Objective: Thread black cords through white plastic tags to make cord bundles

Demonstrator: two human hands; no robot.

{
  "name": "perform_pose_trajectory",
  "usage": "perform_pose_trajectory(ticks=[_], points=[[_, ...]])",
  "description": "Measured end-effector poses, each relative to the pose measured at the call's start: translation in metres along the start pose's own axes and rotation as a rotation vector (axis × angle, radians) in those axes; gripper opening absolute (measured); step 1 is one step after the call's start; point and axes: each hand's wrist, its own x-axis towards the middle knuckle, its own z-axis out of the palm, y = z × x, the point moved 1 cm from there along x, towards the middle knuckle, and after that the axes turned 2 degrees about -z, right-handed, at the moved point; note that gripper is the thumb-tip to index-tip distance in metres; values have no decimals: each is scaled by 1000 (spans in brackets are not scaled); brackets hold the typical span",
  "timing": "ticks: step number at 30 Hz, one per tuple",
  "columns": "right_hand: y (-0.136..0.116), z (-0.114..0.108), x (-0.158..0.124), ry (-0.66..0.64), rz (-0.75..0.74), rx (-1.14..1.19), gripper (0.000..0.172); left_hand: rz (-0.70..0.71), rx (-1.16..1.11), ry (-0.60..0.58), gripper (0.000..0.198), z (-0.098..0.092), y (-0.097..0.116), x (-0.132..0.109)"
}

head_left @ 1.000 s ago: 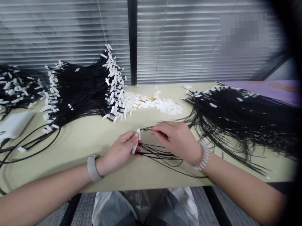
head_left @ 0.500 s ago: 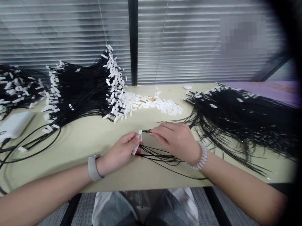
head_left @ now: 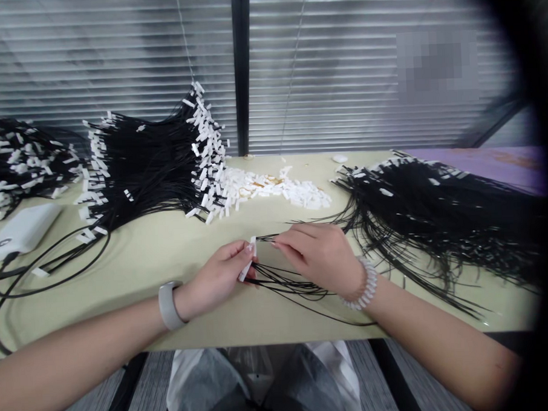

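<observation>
My left hand (head_left: 216, 277) is closed on a white plastic connector (head_left: 245, 271), pinched between thumb and fingers. Thin black wires (head_left: 289, 279) run from the connector toward the right and pass under my right hand. At the upper end of the connector, more wires stretch across to the fingertips of my right hand (head_left: 324, 255), which is closed in a pinch on them. Its palm side and most of its fingers are hidden, so I cannot tell how many wires it grips.
Loose white connectors (head_left: 303, 194) lie at the back of the table (head_left: 123, 297). Left of them stands a large bundle of connectorized wires (head_left: 156, 156), beside another pile (head_left: 17, 156). Loose black wires (head_left: 428, 205) spread at right. A white power bank (head_left: 25, 228) with a cable sits at left.
</observation>
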Motion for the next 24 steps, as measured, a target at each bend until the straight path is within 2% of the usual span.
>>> perform_pose_trajectory(ticks=[10, 24], points=[[0, 1, -1, 38, -32, -13, 14, 6, 38, -7, 32, -1, -2, 0], [-6, 6, -1, -63, -35, -97, 21, -1, 92, -56, 30, -3, -8, 1]])
